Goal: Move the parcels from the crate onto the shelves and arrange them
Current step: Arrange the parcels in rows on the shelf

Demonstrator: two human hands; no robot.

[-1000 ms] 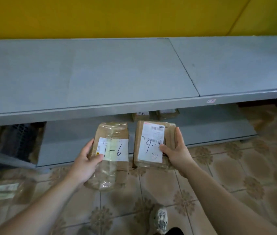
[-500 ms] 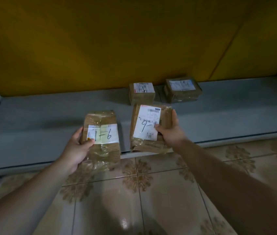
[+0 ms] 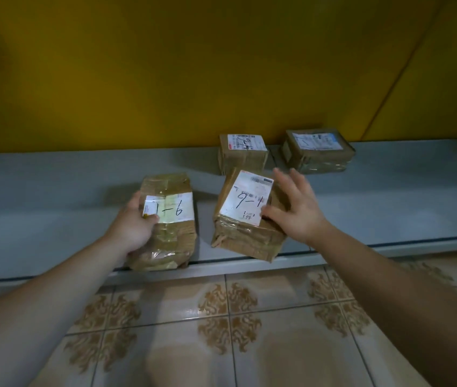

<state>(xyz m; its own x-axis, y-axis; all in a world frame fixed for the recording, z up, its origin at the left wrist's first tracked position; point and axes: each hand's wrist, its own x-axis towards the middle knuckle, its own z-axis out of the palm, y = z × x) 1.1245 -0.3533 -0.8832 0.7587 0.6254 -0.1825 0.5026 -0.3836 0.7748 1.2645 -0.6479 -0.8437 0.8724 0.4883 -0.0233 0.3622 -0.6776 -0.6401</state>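
The taped brown 1-6 parcel (image 3: pixel 174 236) overhangs the grey shelf's (image 3: pixel 54 196) front lip, gripped at its side by the left hand (image 3: pixel 133 227). Just beside it the 9-1 parcel (image 3: pixel 245 216) lies tilted. The right hand (image 3: pixel 295 210) has its fingers spread straight, thumb touching the label. Two boxy back parcels (image 3: pixel 242 153) (image 3: pixel 318 150) stand by the yellow wall (image 3: pixel 221 65). Flat shelf runs on either side.

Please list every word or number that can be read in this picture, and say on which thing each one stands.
"1-6": handwritten, white label of the left parcel in the left hand.
"9-1": handwritten, white label of the right parcel.
Small writing and print on both labels: too blurred to read.
Labels on the rear left parcel and rear right parcel: blurred, unreadable.
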